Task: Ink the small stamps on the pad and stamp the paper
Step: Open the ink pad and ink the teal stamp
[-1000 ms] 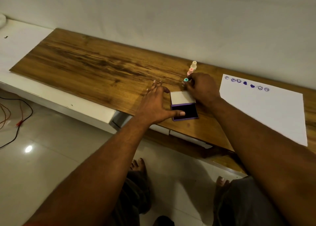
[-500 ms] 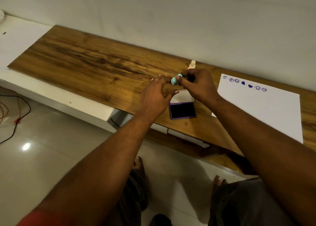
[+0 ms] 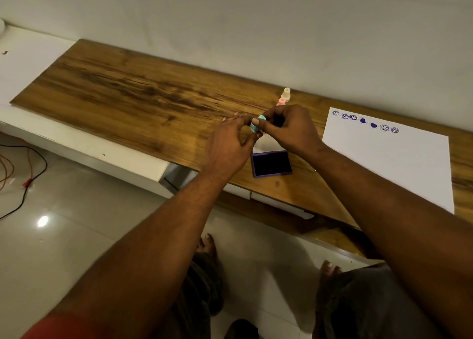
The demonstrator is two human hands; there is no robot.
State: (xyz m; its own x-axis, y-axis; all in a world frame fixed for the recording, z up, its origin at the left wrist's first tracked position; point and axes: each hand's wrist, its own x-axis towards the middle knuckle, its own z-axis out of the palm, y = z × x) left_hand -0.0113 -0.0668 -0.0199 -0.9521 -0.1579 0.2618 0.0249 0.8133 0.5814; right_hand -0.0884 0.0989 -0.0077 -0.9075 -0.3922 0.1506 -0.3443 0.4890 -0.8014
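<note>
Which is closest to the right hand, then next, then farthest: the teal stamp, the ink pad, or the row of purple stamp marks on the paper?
1. Teal stamp: pinched in the right hand, at its fingers.
2. Ink pad: open on the table, just below the hand.
3. Stamp marks: off to the right, along the top of the paper.

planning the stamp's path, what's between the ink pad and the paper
In the head view, only the right forearm crosses above that stretch; the wood of the table between ink pad and paper is bare.
</note>
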